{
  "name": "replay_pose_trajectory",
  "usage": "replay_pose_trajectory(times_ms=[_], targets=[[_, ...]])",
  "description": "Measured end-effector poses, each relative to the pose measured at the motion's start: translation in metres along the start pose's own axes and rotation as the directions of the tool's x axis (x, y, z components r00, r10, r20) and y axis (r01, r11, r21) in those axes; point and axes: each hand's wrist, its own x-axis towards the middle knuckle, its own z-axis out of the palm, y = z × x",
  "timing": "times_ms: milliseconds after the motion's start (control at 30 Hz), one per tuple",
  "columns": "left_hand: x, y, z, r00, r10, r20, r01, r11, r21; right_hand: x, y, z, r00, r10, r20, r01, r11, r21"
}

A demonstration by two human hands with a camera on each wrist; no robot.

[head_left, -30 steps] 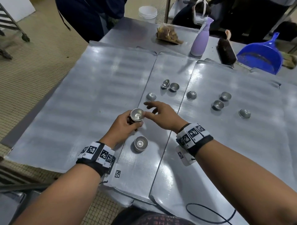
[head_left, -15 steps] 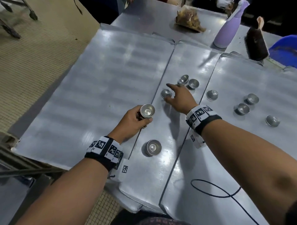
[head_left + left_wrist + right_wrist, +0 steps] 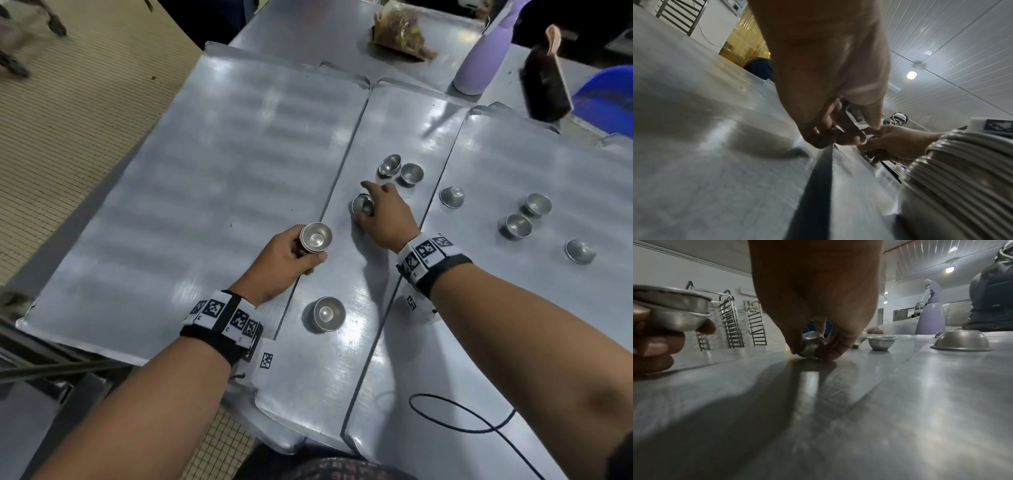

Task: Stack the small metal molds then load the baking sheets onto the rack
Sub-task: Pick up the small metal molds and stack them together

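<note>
My left hand [image 3: 291, 253] grips a short stack of small metal molds [image 3: 315, 237] just above the middle baking sheet [image 3: 346, 377]; the same stack [image 3: 674, 309] shows at the left of the right wrist view. My right hand [image 3: 380, 212] reaches forward and pinches a single mold [image 3: 361, 204] tilted on that sheet, seen between thumb and fingers [image 3: 812, 345]. A taller ribbed stack of molds [image 3: 328, 313] stands on the sheet near me [image 3: 953, 178]. Several loose molds lie beyond, two close together [image 3: 400, 169] and others on the right sheet [image 3: 452, 197].
Three baking sheets lie side by side on the steel table; the left one [image 3: 205, 192] is bare. A lilac spray bottle [image 3: 479, 65], a brush [image 3: 544, 89], a blue dustpan [image 3: 606, 99] and a brown bag [image 3: 397, 34] sit at the far edge. Tray racks [image 3: 731, 321] stand by the wall. A black cable [image 3: 462, 414] lies near me.
My right hand left the stack in my left hand, reached forward and closed its fingers on a single mold. The left hand kept its stack almost still.
</note>
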Motion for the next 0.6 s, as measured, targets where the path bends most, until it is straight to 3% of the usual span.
replay_pose_trajectory(times_ms=[200,433,600], targets=[[-0.004,-0.002,0.000,1.000,0.006,0.004,-0.006,1.000,-0.002,-0.019,0.003,-0.004,0.998,-0.016,-0.065,0.020,0.998,0.056],[-0.007,-0.003,-0.002,1.000,0.003,0.029,-0.002,1.000,-0.008,-0.037,0.008,-0.001,0.999,0.019,-0.041,-0.015,0.996,0.092],[-0.010,-0.001,-0.004,0.999,-0.028,0.033,0.029,0.999,-0.026,-0.042,0.007,-0.002,1.000,0.024,-0.012,-0.024,1.000,0.002]])
